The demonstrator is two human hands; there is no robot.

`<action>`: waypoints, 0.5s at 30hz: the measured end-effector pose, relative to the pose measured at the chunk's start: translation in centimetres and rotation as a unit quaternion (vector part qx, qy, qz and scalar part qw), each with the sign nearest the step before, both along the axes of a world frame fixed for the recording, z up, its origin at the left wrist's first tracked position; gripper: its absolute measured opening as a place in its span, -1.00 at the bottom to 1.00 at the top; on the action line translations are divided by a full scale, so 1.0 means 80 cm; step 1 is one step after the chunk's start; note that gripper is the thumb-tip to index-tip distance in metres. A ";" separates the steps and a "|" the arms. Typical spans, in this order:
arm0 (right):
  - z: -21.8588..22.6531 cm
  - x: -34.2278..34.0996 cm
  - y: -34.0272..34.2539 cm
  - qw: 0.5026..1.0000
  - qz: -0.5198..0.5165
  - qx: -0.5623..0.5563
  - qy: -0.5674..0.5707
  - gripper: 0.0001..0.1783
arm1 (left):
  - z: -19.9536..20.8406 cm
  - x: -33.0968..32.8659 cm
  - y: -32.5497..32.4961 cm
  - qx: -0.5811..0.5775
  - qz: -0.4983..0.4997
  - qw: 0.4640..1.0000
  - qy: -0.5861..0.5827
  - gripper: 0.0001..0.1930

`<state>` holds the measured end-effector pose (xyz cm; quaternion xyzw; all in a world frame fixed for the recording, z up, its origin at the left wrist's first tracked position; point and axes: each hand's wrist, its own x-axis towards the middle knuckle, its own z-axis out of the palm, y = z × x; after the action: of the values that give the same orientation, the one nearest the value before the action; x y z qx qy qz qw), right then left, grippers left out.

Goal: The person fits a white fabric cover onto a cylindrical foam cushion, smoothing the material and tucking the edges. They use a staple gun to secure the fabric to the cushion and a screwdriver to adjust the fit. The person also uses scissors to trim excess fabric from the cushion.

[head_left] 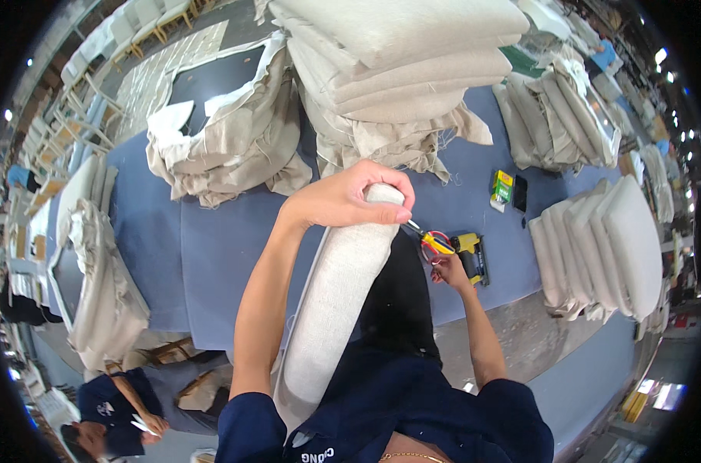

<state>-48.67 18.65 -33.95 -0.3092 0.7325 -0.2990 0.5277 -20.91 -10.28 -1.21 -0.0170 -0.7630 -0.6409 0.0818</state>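
Note:
My left hand point(358, 197) is wrapped over the upper end of a padded seat panel point(339, 309) covered in off-white fabric. The panel stands on its edge, slanting down towards my body. To the right, the curled fingers of my right hand point(452, 272) are at the red and yellow handles of a pair of scissors point(437, 244). The scissor blades point up and left towards the panel's upper end. Just beside this hand lies a yellow and black staple gun point(469, 257) on the blue-grey table point(234, 255).
Tall piles of fabric-covered cushions point(404, 69) rise at the back, with more fabric-covered panels point(227, 147) to their left. Upright cushions point(601, 247) line the right side. A green and yellow box point(501, 189) lies beside a black phone point(520, 194). Another person point(134, 405) sits at lower left.

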 end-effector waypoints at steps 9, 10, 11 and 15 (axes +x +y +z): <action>0.230 0.057 0.015 0.944 -0.164 -0.279 0.063 -0.70 | -0.042 0.017 0.032 0.176 0.024 0.984 -0.031 -0.27; 0.265 0.059 0.011 0.929 -0.136 -0.308 0.156 -0.73 | -0.046 0.008 0.037 0.168 0.037 0.985 -0.028 -0.28; 0.300 0.066 0.006 0.905 -0.107 -0.332 0.245 -0.75 | -0.050 0.000 0.044 0.161 0.050 0.985 -0.027 -0.29; 0.437 0.130 -0.038 0.862 -0.060 -0.426 0.268 -0.78 | -0.045 -0.023 0.068 0.182 0.032 0.982 -0.025 -0.36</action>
<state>-38.23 15.63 1.00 -0.5277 0.6638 -0.5188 0.1089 -22.74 -4.84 -4.85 0.0391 -0.6354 -0.7665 0.0851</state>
